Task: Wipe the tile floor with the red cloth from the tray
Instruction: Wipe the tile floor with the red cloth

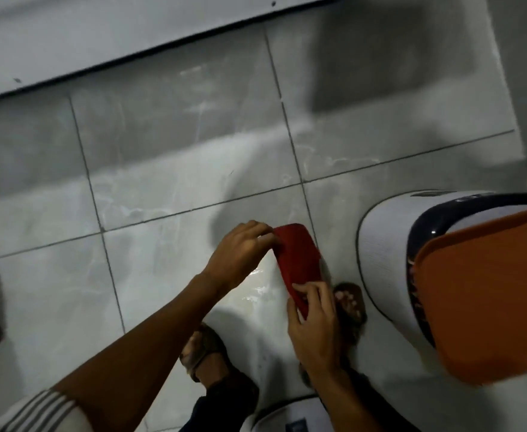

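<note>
Red cloth (298, 260) held above tile floor (168, 169), stretched between both hands. Matte fabric, folded into long narrow band, long axis running from far end near left hand to near end at right hand. Left hand (240, 254) pinches far end; right hand (312, 319) grips near end. Floor: glossy grey square tiles, dark grout lines, wet sheen under cloth. Orange tray (486, 300), smooth plastic, rounded corners, sits on white rounded appliance (384, 244) at right. Sandalled feet (203, 350) below.

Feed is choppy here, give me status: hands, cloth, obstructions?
Both hands, left and right, gripping folded red cloth above grey tile floor. Not wiping yet. Orange plastic tray close right.
</note>
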The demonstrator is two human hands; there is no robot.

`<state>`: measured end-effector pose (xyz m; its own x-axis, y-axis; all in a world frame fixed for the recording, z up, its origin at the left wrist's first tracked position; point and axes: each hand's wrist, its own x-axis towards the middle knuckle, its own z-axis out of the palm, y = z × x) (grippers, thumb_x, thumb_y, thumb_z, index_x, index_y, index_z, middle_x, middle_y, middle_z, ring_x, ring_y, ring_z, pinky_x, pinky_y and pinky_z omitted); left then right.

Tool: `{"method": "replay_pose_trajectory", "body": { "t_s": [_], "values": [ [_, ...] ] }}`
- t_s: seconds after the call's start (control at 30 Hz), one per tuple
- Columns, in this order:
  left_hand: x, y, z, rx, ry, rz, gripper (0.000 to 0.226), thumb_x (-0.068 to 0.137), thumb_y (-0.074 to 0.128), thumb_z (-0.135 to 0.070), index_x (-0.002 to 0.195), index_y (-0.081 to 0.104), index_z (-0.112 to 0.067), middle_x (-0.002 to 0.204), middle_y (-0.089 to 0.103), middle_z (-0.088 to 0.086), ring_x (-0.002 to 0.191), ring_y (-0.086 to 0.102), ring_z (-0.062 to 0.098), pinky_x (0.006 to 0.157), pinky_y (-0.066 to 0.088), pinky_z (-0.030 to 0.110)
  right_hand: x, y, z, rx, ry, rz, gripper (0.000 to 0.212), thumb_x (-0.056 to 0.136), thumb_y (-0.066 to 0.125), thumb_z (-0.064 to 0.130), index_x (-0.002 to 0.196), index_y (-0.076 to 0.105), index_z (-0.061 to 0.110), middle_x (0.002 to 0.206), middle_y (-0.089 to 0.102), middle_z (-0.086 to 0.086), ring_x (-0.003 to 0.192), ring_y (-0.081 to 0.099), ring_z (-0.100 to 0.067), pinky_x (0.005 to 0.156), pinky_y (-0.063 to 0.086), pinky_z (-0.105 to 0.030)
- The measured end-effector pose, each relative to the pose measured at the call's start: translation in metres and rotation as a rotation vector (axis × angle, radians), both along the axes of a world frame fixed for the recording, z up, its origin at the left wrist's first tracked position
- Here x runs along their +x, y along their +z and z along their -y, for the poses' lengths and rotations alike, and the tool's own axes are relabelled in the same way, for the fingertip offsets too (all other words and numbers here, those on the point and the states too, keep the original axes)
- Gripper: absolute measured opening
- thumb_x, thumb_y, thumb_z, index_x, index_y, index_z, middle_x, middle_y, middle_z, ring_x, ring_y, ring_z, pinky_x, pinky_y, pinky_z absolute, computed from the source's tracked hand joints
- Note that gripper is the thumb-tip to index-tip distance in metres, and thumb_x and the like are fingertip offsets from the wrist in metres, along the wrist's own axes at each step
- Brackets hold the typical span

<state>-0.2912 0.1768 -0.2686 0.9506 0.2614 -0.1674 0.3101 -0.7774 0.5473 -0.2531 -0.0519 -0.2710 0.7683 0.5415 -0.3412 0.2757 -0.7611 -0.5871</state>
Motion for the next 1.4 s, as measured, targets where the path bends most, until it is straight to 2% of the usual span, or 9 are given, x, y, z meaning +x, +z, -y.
{"method": "replay_pose_trajectory", "body": {
  "t_s": [0.13, 0.33, 0.47, 0.57, 0.67, 0.8, 1.0, 1.13, 1.4],
  "values": [
    [-0.053, -0.072, 0.009, -0.034, 0.041, -0.098, 0.029, 0.091, 0.082, 0.004, 0.118, 0.085, -0.006, 0.129, 0.082, 0.016, 0.120, 0.079, 0.037, 0.095, 0.065, 0.050, -0.045, -0.079, -0.005, -0.057, 0.218, -0.010, 0.028, 0.086, 0.094, 0.018, 0.110, 0.081, 0.012, 0.110, 0.080, -0.008, 0.093, 0.081, -0.025, 0.080, 0.070, -0.037],
    [-0.122, -0.129, 0.001, 0.005, 0.127, -0.086, 0.059, 0.085, 0.082, 0.017, 0.141, 0.074, -0.001, 0.155, 0.066, 0.024, 0.140, 0.068, 0.045, 0.111, 0.059, 0.060, -0.077, -0.146, 0.012, -0.058, 0.534, 0.033, 0.040, 0.101, 0.061, 0.038, 0.139, 0.067, 0.028, 0.151, 0.065, 0.003, 0.134, 0.065, -0.021, 0.110, 0.059, -0.044],
    [-0.153, -0.141, -0.026, 0.071, 0.294, -0.067, 0.075, 0.088, 0.073, 0.020, 0.159, 0.056, 0.001, 0.170, 0.045, 0.027, 0.154, 0.052, 0.046, 0.121, 0.050, 0.059, -0.068, -0.174, -0.011, 0.005, 0.642, 0.146, 0.066, 0.111, 0.042, 0.043, 0.173, 0.030, 0.023, 0.183, 0.024, -0.003, 0.169, 0.021, -0.023, 0.138, 0.013, -0.049],
    [-0.167, -0.158, -0.030, 0.146, 0.240, -0.085, 0.065, 0.111, 0.060, -0.014, 0.170, 0.037, -0.004, 0.181, 0.026, 0.020, 0.168, 0.030, 0.037, 0.135, 0.032, 0.054, -0.057, -0.193, -0.033, -0.017, 0.670, 0.188, 0.079, 0.113, 0.039, 0.050, 0.177, 0.007, 0.016, 0.187, 0.002, -0.005, 0.173, 0.000, -0.024, 0.139, -0.011, -0.046],
    [-0.176, -0.178, -0.023, 0.161, 0.240, -0.128, 0.071, 0.117, 0.039, -0.041, 0.177, 0.015, -0.012, 0.187, 0.002, 0.011, 0.175, 0.003, 0.028, 0.141, 0.008, 0.047, -0.062, -0.211, -0.045, -0.034, 0.675, 0.220, 0.083, 0.113, 0.032, 0.058, 0.177, 0.004, 0.014, 0.187, -0.002, -0.008, 0.173, -0.002, -0.027, 0.139, -0.012, -0.047],
    [-0.182, -0.200, 0.014, 0.106, 0.495, -0.131, 0.075, 0.115, 0.035, -0.049, 0.178, 0.010, -0.017, 0.188, -0.002, 0.006, 0.175, -0.005, 0.024, 0.141, -0.003, 0.044, -0.078, -0.226, -0.047, -0.054, 0.652, 0.296, 0.077, 0.114, 0.022, 0.058, 0.177, 0.008, 0.017, 0.187, 0.000, -0.010, 0.173, 0.000, -0.031, 0.139, -0.004, -0.053],
    [-0.206, -0.208, 0.028, 0.147, 0.770, -0.176, 0.068, 0.118, 0.027, -0.047, 0.178, 0.001, -0.028, 0.188, -0.014, -0.004, 0.174, -0.013, 0.020, 0.140, -0.005, 0.049, -0.054, -0.232, -0.028, -0.034, 0.750, 0.338, 0.079, 0.113, 0.026, 0.059, 0.177, 0.005, 0.018, 0.187, -0.002, -0.007, 0.173, -0.002, -0.028, 0.139, -0.010, -0.047],
    [-0.232, -0.212, 0.017, 0.137, 0.816, -0.198, 0.069, 0.118, 0.021, -0.047, 0.178, -0.003, -0.024, 0.187, -0.017, -0.004, 0.173, -0.017, 0.018, 0.141, -0.002, 0.053, -0.031, -0.231, 0.006, -0.048, 0.730, 0.335, 0.080, 0.113, 0.028, 0.059, 0.177, 0.005, 0.018, 0.187, -0.003, -0.006, 0.173, -0.001, -0.028, 0.138, 0.000, -0.053],
    [-0.239, -0.231, 0.009, 0.252, 0.796, -0.212, 0.069, 0.118, 0.022, -0.041, 0.179, 0.000, -0.018, 0.188, -0.010, 0.002, 0.175, -0.008, 0.023, 0.141, -0.003, 0.052, -0.063, -0.235, -0.105, -0.040, 0.626, 0.392, 0.081, 0.113, 0.032, 0.057, 0.177, 0.005, 0.016, 0.187, 0.001, -0.011, 0.173, -0.003, -0.028, 0.140, -0.002, -0.051]
  ]
}}
